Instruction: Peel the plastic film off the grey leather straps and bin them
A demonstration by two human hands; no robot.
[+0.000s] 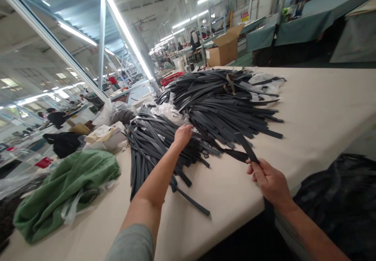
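Note:
A black strap [233, 154] runs across the table between my two hands. My right hand [270, 180], at the table's front edge, is closed around the strap, with one flat end [245, 145] sticking up past the fingers and a dark length hanging below. My left hand [183, 135] reaches farther in, its fingers closed at the strap's other part; the fingertips are partly hidden. Around it lie two heaps of flat black straps, a nearer heap [152, 139] under my left forearm and a larger far heap [205, 92]. One loose strap [192, 201] points toward the front edge.
The table [317, 108] has a pale cover. Crumpled green cloth [70, 190] lies at the left, beside a white box [105, 135] and clear plastic bags [114, 112]. A cardboard box [225, 47] stands beyond the table. More dark strips [340, 202] are piled low at the right.

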